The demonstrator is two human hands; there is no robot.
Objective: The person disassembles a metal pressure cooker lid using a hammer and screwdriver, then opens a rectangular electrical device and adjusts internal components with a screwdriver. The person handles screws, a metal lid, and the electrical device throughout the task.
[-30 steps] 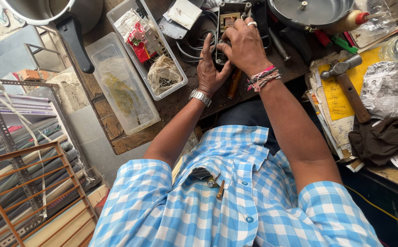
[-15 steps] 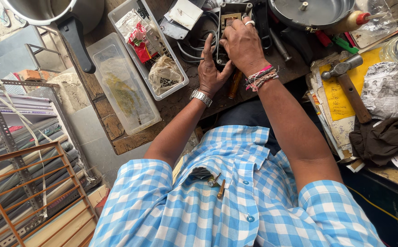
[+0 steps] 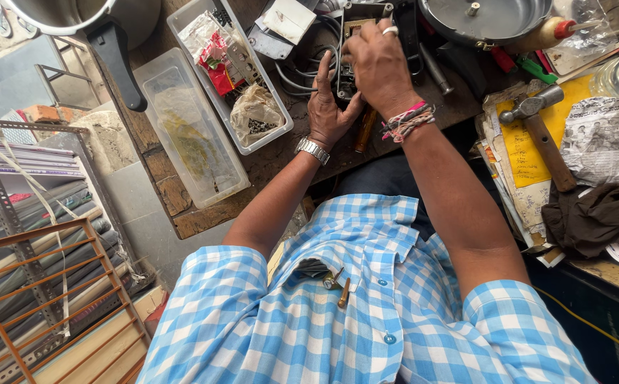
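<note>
Both hands on the small dark device (image 3: 348,67) at the far edge of the table (image 3: 181,206), just right of the 2 plastic trays (image 3: 203,153). Left hand (image 3: 331,107) cupping below, as before; right hand (image 3: 377,67) now lower, fingers closed over the top. Work apparently continuing.

Both hands meet on the small device (image 3: 345,50) at the far side of the worktop (image 3: 181,199). Left of the device stand two plastic trays (image 3: 203,135) side by side; beyond them lies a pan (image 3: 75,14). Right of the device lies a hammer (image 3: 540,131) on papers, with a pot lid (image 3: 487,18) behind it.
</note>
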